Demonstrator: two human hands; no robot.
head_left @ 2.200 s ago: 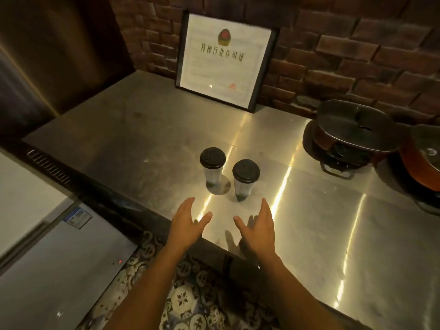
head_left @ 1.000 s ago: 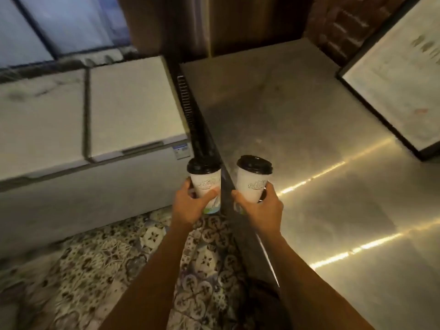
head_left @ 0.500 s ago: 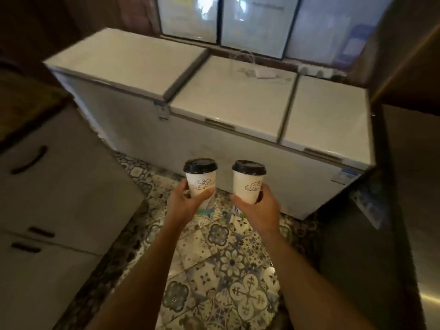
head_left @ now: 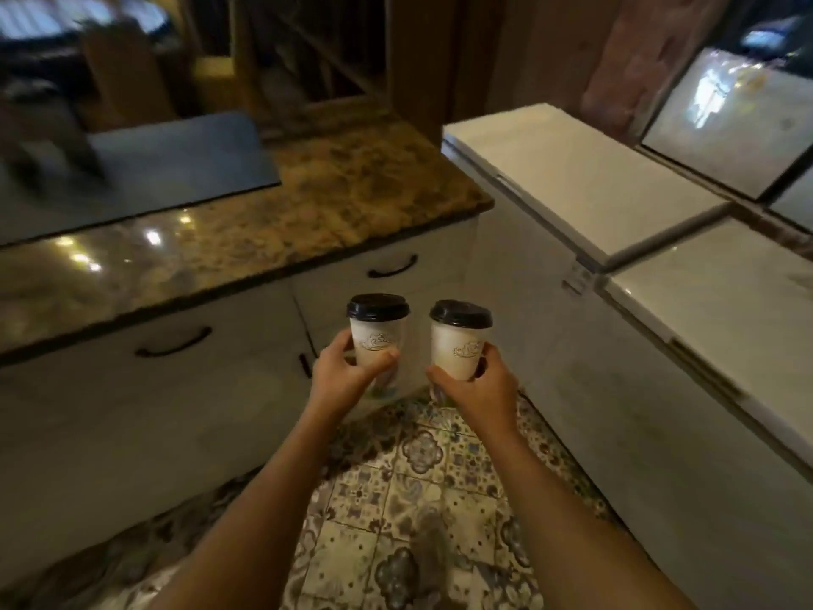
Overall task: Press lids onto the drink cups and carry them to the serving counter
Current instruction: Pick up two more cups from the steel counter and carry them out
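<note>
Two paper cups are held up in the air, one in each of the hands. The left cup [head_left: 379, 341] is gripped by the left hand [head_left: 347, 377], with the thumb laid on the inner side and the fingers curled round the outer side. The right cup [head_left: 459, 350] is gripped by the right hand [head_left: 481, 384] in the same way, low on its wall. Both cups are kept upright. They are near each other but are not touching. A black lid [head_left: 377, 306] is seen on top of the left cup, and a second black lid [head_left: 460, 313] is seen on top of the right cup. A small drawn mark is shown on the white wall of each cup, but it is too blurred to be read.

The cups are held above a tiled floor [head_left: 396, 499] with flower shapes, in front of white drawers [head_left: 132, 411] with dark curved handles [head_left: 173, 345]. Above the drawers, on the left, a desk [head_left: 343, 200] with a brown speckled stone top is seen. Small bright lights are mirrored in its shiny top. A flat dark mat [head_left: 154, 169] is laid on the far part of it. To the right, white chest freezers [head_left: 572, 178] with flat tops are lined up side by side. The far part of the room is dark and blurred.
</note>
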